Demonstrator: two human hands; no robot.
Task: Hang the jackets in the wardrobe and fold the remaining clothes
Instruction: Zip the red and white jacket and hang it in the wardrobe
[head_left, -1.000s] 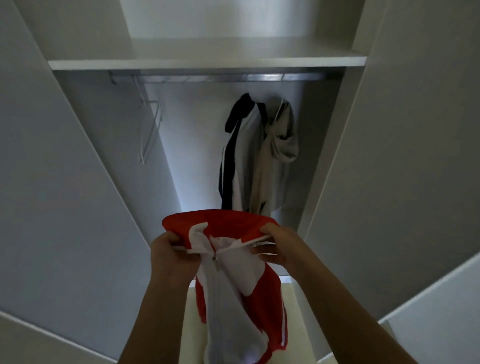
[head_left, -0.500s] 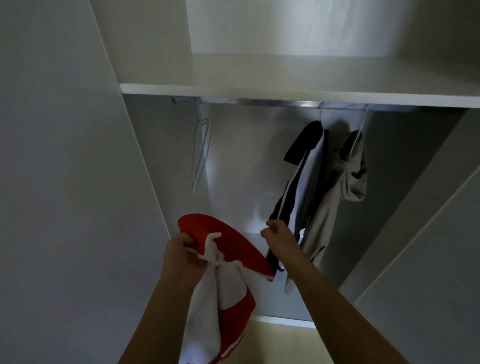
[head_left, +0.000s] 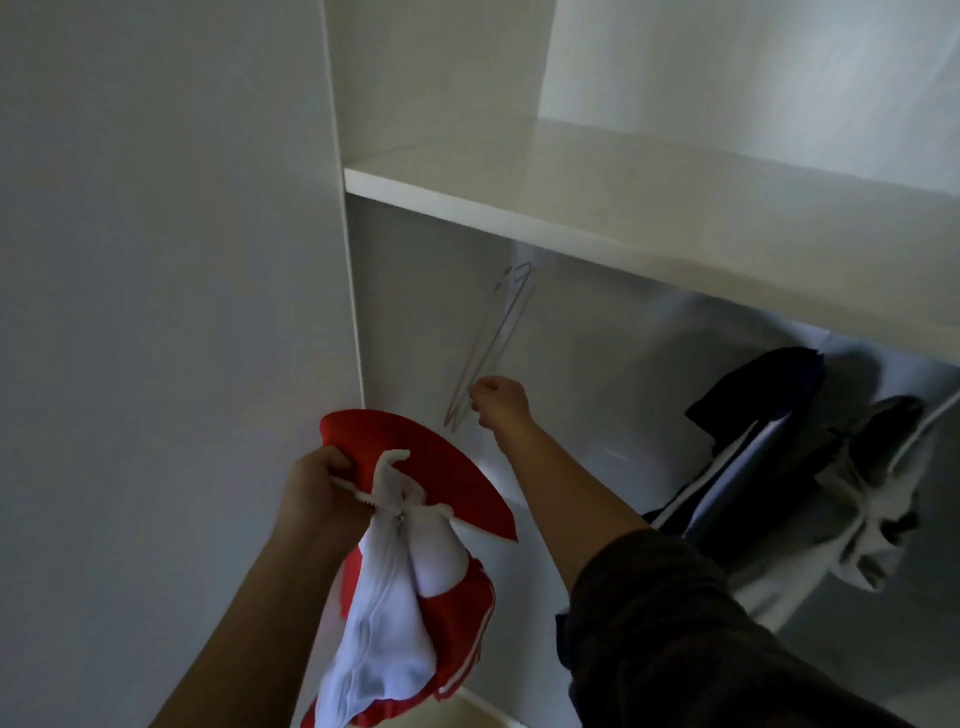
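Observation:
My left hand (head_left: 317, 499) grips the collar of a red and white zip jacket (head_left: 410, 566), which hangs down in front of the open wardrobe. My right hand (head_left: 498, 402) reaches into the wardrobe and pinches the lower end of a thin wire hanger (head_left: 493, 338) that hangs at the left under the shelf. The rail itself is hidden behind the shelf edge. At the right hang a dark and white jacket (head_left: 748, 457) and a grey garment (head_left: 872, 499).
A white shelf (head_left: 571, 192) crosses the wardrobe above the hanging space. The wardrobe's left side panel (head_left: 343, 260) stands right beside the red jacket. There is free hanging room between the wire hanger and the dark jacket.
My right hand has let go of the red jacket and moved up to the wire hanger. The view has swung left; my left hand alone holds the jacket.

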